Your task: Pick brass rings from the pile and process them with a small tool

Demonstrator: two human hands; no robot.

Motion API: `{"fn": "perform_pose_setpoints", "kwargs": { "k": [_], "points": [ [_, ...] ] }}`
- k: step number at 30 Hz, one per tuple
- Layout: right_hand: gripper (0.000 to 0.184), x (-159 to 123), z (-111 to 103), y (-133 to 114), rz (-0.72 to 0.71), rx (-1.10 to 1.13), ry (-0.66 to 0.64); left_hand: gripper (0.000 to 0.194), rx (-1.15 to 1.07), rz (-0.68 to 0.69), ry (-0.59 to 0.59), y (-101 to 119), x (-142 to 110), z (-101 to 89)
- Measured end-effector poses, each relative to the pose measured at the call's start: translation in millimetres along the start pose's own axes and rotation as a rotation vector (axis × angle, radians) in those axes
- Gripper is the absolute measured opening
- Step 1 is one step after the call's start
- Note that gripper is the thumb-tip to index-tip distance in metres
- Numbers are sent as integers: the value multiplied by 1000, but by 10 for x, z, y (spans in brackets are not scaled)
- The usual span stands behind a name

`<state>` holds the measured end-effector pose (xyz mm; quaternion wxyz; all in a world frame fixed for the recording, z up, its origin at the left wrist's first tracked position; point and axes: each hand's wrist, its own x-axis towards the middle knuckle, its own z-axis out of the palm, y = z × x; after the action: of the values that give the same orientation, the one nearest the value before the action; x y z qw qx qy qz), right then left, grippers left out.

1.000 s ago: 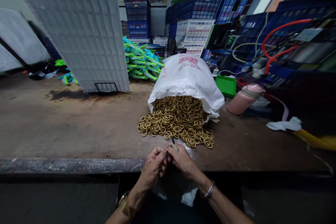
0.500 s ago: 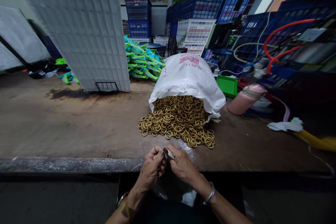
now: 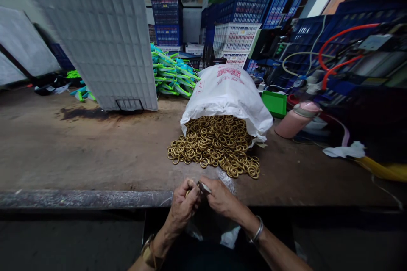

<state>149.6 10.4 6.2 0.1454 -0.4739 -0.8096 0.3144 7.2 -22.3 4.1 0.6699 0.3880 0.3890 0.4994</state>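
Over the table's front edge, my left hand is closed on a small brass-coloured ring, only partly visible between the fingers. My right hand grips a small knife-like tool with a dark tip and a paler body. Its tip meets the left fingertips at the ring; the exact contact is too small to make out. Just beyond both hands lies a heap of brass-coloured rings. They spill from the mouth of a white woven sack with red print, which rests on its side.
A tall white ribbed panel stands on the wooden table at left. Behind it are green and blue plastic pieces. To the right are a green tray, a pink bottle and red hoses. Stacked crates fill the back.
The left hand has turned slightly, and part of the ring shows more clearly. The tool in the right hand has tilted a little. The heap and sack stay put.
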Motion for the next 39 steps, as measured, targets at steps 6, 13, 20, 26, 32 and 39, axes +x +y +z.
{"fn": "perform_pose_setpoints", "kwargs": {
  "k": [6,13,20,26,32,39],
  "points": [
    [22,116,14,189,271,-344,135,30,-178,-68,-70,108,-79,27],
    [17,371,3,112,296,-363,326,24,-335,-155,24,118,-18,-82],
    [13,460,99,198,370,-458,299,21,-441,-232,19,23,12,-200],
    [16,390,75,220,273,-375,372,21,-568,-297,15,1,55,-249],
    [14,241,84,263,173,-189,415,20,-623,-326,29,-23,83,-266],
    [10,164,34,277,222,170,446,21,-611,-338,49,-15,127,-232]
  ]
}}
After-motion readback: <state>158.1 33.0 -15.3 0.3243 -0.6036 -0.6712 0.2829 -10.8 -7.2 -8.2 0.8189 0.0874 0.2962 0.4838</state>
